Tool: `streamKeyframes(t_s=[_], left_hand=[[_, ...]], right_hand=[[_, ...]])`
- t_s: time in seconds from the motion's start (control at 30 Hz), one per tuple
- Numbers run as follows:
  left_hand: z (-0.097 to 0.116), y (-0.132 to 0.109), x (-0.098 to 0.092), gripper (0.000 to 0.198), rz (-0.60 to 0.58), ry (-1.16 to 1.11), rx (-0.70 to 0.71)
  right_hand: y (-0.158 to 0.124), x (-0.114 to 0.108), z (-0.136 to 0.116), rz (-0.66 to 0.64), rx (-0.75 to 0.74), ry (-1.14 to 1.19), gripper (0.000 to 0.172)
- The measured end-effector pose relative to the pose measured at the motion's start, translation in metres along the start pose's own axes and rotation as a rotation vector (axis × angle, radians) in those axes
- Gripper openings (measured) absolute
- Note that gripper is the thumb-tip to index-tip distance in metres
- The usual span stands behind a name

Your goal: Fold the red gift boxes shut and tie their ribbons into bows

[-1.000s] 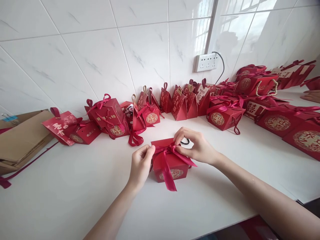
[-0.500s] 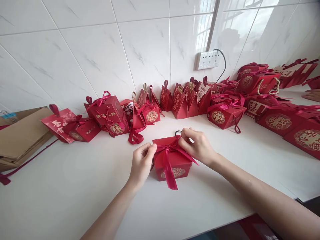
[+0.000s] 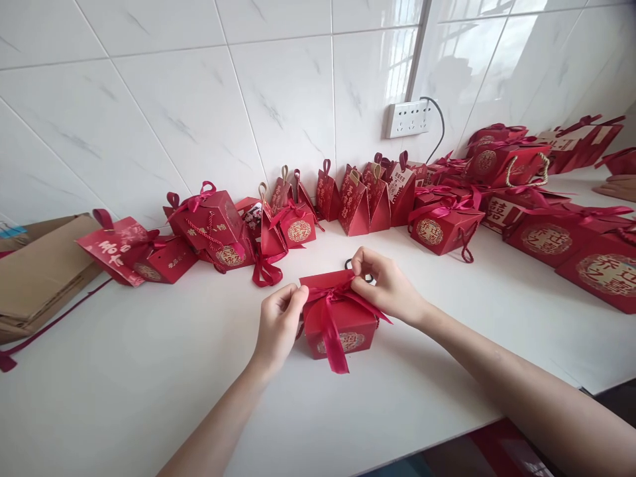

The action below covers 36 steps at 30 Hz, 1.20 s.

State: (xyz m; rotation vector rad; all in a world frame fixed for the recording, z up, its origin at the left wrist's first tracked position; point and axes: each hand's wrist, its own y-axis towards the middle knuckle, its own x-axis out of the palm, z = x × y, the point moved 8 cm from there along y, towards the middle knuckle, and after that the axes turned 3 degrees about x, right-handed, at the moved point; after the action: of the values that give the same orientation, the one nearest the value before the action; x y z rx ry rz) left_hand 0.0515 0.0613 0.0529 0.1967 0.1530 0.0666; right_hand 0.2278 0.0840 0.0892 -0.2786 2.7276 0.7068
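A red gift box (image 3: 342, 324) with a gold round emblem stands upright on the white table in front of me. Across its top runs a crimson ribbon (image 3: 334, 331), crossed at the middle, with one tail hanging down the front. My left hand (image 3: 281, 321) pinches the ribbon at the box's left side, thumb on top. At the upper right, the fingers of my right hand (image 3: 385, 281) are closed on the ribbon's other side. A small black loop (image 3: 350, 264) shows behind the box, partly hidden by my right hand.
Several red gift boxes (image 3: 213, 225) and peaked red boxes (image 3: 354, 202) line the tiled wall. More boxes (image 3: 541, 238) crowd the right side. Flattened brown cardboard (image 3: 44, 271) lies at left. A socket strip (image 3: 408, 119) is on the wall. Another person's hand (image 3: 619, 187) rests at far right.
Both hands keep their pinch on the ribbon, and my right hand has shifted slightly up. The whole view has drifted a little, so things appear slightly further left.
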Motion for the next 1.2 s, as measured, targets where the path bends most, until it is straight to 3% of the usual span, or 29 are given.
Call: streamKeyframes(t_s=[0.17, 0.27, 0.33, 0.47, 0.6, 0.87, 1.0, 1.2], left_hand=[[0.001, 0.0, 0.0, 0.043, 0.014, -0.002, 0.005], [0.002, 0.001, 0.0, 0.043, 0.014, 0.003, 0.012], [0.001, 0.001, 0.0, 0.043, 0.014, 0.004, 0.005], [0.0, 0.001, 0.001, 0.044, 0.005, -0.002, 0.011], [0.001, 0.001, 0.002, 0.045, -0.012, -0.029, 0.01], [0.001, 0.001, 0.003, 0.044, -0.022, -0.015, 0.011], [0.003, 0.001, 0.003, 0.044, -0.022, -0.006, 0.039], [0.003, 0.001, 0.003, 0.044, -0.015, 0.011, 0.033]], right_hand=[[-0.001, 0.001, -0.003, -0.151, 0.008, 0.137, 0.005], [-0.001, 0.004, -0.007, -0.295, 0.001, 0.176, 0.013], [0.0, 0.004, -0.006, -0.319, 0.011, 0.163, 0.016], [0.003, 0.003, 0.0, -0.224, 0.013, 0.056, 0.012], [0.004, -0.001, -0.007, -0.084, -0.115, -0.086, 0.019], [-0.003, -0.001, -0.019, 0.004, -0.215, -0.264, 0.023], [-0.004, 0.0, -0.019, -0.032, -0.226, -0.334, 0.025], [-0.004, -0.003, -0.032, -0.101, -0.369, -0.272, 0.014]])
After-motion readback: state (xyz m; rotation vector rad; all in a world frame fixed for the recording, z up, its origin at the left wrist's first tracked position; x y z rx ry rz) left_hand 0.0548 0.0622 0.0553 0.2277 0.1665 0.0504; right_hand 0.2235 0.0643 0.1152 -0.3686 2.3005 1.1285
